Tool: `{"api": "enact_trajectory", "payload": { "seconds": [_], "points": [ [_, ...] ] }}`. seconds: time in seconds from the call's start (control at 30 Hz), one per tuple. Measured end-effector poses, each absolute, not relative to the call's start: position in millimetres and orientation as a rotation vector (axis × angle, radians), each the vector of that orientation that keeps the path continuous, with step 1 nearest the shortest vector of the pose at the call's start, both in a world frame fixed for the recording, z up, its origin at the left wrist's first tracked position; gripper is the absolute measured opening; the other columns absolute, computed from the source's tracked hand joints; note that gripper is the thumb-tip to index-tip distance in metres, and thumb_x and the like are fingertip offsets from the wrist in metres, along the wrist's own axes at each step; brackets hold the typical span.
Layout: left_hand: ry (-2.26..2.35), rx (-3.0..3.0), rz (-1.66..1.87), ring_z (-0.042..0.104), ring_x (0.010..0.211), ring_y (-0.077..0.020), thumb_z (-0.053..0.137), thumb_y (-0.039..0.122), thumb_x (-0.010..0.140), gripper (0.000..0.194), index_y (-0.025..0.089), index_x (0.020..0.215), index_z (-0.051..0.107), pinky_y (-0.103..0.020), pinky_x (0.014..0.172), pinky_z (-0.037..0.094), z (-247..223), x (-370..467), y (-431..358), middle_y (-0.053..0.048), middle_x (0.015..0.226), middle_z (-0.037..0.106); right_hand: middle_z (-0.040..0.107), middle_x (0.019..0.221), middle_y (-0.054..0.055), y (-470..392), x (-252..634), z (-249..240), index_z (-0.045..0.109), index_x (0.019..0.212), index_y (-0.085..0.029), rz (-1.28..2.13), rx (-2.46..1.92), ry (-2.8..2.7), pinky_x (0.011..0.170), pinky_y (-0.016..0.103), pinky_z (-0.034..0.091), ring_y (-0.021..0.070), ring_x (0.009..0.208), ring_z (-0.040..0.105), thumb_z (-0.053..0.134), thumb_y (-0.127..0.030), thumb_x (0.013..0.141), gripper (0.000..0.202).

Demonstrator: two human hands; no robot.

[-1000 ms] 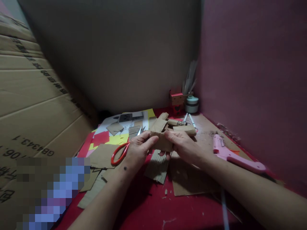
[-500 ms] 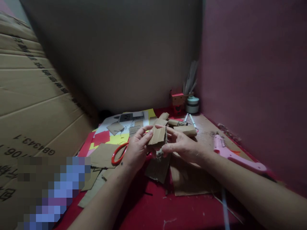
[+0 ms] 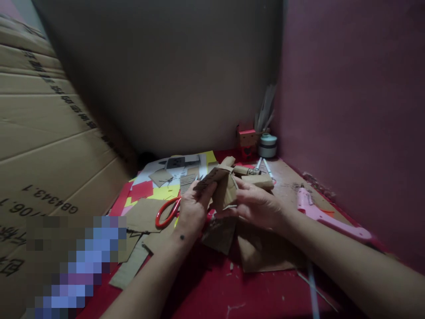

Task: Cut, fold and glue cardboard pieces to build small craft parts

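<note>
Between both hands is a small folded cardboard piece (image 3: 226,191), tilted so its inner faces show. My left hand (image 3: 195,206) grips its left side, thumb against the cardboard. At its right edge my right hand (image 3: 257,204) holds on with bent fingers; some fingertips are hidden behind it. Red-handled scissors (image 3: 168,212) lie just left of my left hand. Below the hands, a cardboard scrap (image 3: 219,235) and a larger flat cardboard sheet (image 3: 265,250) rest on the red table surface (image 3: 199,292).
A pink glue gun (image 3: 332,219) lies at the right. Farther back stand a small box figure (image 3: 247,141) and a pale green jar (image 3: 267,146). Coloured paper (image 3: 141,190) and cardboard scraps (image 3: 141,215) cover the left. A large cardboard sheet (image 3: 43,146) stands at far left.
The folded cardboard piece has been turned and tipped up between the hands, so its inside now shows. My left wrist has rotated, and the right fingers have shifted along the edge.
</note>
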State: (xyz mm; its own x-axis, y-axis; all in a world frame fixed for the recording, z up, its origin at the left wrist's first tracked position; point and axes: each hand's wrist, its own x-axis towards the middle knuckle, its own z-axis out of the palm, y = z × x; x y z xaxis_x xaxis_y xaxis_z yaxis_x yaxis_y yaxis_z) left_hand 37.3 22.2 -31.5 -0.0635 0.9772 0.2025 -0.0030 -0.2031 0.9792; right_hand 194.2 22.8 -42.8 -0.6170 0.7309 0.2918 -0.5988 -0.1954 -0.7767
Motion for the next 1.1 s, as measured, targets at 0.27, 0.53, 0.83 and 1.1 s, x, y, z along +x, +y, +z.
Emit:
{"api": "enact_trajectory", "payload": {
  "seconds": [0.27, 0.53, 0.83, 1.1],
  "points": [
    [1.068, 1.346, 1.340, 0.040, 0.043, -0.0076, 0.062, 0.046, 0.073, 0.034, 0.015, 0.061, 0.057, -0.020, 0.042, 0.031, -33, 28, 28, 0.003, 0.049, 0.048, 0.062, 0.104, 0.009, 24, 200, -40, 0.051, 0.121, -0.018, 2.072, -0.027, -1.053, 0.081, 0.043, 0.042, 0.0242, 0.092, 0.057, 0.054, -0.018, 0.070, 0.051],
    [0.915, 1.297, 1.279, 0.042, 0.047, -0.0076, 0.067, 0.037, 0.072, 0.026, 0.014, 0.062, 0.059, -0.021, 0.044, 0.033, -33, 23, 34, 0.001, 0.058, 0.054, 0.066, 0.092, 0.006, 27, 199, -43, 0.062, 0.104, -0.018, 2.067, -0.166, -0.911, 0.075, 0.035, 0.040, 0.0210, 0.083, 0.059, 0.054, -0.033, 0.078, 0.031],
    [0.738, 1.291, 1.120, 0.060, 0.080, -0.0202, 0.072, 0.017, 0.064, 0.029, 0.021, 0.092, 0.065, -0.032, 0.070, 0.048, -30, 28, 25, -0.004, 0.092, 0.067, 0.065, 0.070, 0.003, 31, 195, -43, 0.063, 0.092, -0.017, 2.036, -0.330, -0.749, 0.081, 0.041, 0.042, 0.0191, 0.075, 0.058, 0.044, -0.029, 0.083, 0.024],
    [1.019, 2.053, 1.362, 0.051, 0.102, -0.0251, 0.061, 0.033, 0.078, 0.048, 0.028, 0.124, 0.048, -0.042, 0.088, 0.042, -33, 37, 16, -0.008, 0.113, 0.056, 0.066, 0.083, 0.010, 32, 193, -37, 0.057, 0.098, -0.016, 2.109, -0.384, -0.563, 0.080, 0.047, 0.043, 0.0225, 0.082, 0.059, 0.028, -0.031, 0.089, 0.034]
  ]
}}
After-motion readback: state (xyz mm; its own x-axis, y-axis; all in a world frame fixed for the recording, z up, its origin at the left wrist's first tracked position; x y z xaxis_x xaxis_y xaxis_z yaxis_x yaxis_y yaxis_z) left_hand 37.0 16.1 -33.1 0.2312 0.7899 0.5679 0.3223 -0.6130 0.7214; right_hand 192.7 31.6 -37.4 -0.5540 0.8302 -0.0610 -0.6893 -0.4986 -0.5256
